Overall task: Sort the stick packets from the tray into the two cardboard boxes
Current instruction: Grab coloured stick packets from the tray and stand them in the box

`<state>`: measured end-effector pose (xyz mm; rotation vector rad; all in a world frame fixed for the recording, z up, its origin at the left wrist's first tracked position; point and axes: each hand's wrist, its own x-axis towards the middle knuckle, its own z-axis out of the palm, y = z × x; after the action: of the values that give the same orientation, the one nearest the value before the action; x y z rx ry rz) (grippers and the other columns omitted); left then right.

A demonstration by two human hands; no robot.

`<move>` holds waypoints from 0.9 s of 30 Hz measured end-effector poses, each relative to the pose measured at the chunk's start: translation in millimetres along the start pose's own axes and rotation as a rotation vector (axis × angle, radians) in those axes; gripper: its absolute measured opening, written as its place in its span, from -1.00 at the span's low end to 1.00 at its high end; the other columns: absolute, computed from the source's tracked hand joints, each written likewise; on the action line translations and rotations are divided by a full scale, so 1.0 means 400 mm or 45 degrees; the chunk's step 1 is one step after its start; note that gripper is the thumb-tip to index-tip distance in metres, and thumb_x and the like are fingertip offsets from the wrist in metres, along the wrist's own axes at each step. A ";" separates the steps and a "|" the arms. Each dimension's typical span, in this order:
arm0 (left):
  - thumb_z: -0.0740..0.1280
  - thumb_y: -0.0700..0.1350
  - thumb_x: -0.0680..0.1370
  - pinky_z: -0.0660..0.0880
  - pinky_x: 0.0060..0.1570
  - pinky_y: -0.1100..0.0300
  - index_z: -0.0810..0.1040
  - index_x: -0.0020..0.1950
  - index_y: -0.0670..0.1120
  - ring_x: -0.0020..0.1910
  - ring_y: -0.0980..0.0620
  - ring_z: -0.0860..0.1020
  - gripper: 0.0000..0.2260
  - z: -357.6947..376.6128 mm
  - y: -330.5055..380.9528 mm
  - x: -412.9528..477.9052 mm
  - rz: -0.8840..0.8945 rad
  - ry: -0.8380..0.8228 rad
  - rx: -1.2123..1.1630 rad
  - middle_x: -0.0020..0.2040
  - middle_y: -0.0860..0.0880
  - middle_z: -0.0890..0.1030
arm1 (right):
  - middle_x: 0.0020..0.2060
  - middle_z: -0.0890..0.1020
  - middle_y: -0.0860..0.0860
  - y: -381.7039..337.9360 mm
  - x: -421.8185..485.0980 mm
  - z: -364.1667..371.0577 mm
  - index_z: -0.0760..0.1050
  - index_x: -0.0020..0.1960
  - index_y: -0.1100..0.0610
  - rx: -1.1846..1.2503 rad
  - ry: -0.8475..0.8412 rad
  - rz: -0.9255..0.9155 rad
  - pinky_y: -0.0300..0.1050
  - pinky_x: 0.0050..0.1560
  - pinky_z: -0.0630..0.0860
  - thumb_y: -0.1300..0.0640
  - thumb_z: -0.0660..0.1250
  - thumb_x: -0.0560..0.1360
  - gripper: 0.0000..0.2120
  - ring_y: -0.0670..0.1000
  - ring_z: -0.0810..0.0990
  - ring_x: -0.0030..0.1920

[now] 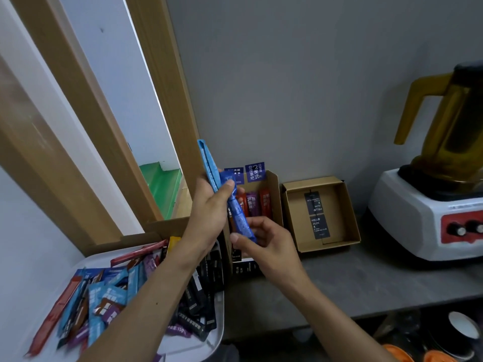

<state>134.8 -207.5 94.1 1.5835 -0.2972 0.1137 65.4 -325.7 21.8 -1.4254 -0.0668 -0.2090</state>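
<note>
My left hand (213, 215) grips a bundle of blue stick packets (236, 210), held upright above the left cardboard box (274, 194). A light blue packet (207, 163) sticks up out of the bundle. My right hand (264, 244) pinches the lower end of the blue packets. The left box holds red and purple packets (253, 205) standing on end. The right cardboard box (351, 212) holds two black packets (316, 215) lying flat. The white tray (219, 309) at lower left is heaped with several blue, red, purple and black packets (104, 296).
A blender with an amber jug (449, 121) on a white base (418, 218) stands at the right on the grey counter (366, 283). A wooden frame (162, 100) rises behind the tray. Bowls (462, 327) sit below the counter edge.
</note>
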 end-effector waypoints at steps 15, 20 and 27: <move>0.52 0.07 0.50 0.53 -0.26 0.02 0.47 -0.08 -0.02 -0.25 0.00 0.65 -0.72 -0.047 0.023 0.014 0.014 0.058 0.440 -0.18 -0.14 0.69 | -0.06 0.61 -0.22 0.065 -0.042 -0.050 0.56 0.12 -0.01 -0.685 0.560 -0.529 -0.34 -0.19 0.59 -0.06 0.48 0.47 -0.72 -0.13 0.66 -0.07; 0.53 -0.04 0.51 0.61 -0.15 -0.02 0.52 -0.05 0.02 -0.15 -0.01 0.68 -0.80 -0.051 0.022 0.029 0.038 -0.008 0.512 -0.10 -0.01 0.70 | 0.07 0.69 0.00 0.043 -0.034 -0.050 0.50 0.20 0.05 0.014 0.225 -0.140 -0.15 -0.03 0.67 0.05 0.67 0.32 -0.46 0.00 0.72 0.07; 0.56 -0.07 0.49 0.63 -0.06 -0.06 0.55 -0.10 0.13 -0.09 0.02 0.69 -0.80 -0.043 0.022 0.039 0.085 -0.021 0.482 -0.09 0.01 0.72 | -0.04 0.77 0.10 0.034 -0.015 -0.057 0.63 0.14 0.13 0.141 0.138 0.073 -0.07 -0.04 0.66 0.05 0.53 0.38 -0.64 0.07 0.75 0.00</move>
<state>149.4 -192.2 107.1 1.9508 -0.3565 0.2185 60.2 -345.7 4.1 -1.3018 0.0508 -0.2313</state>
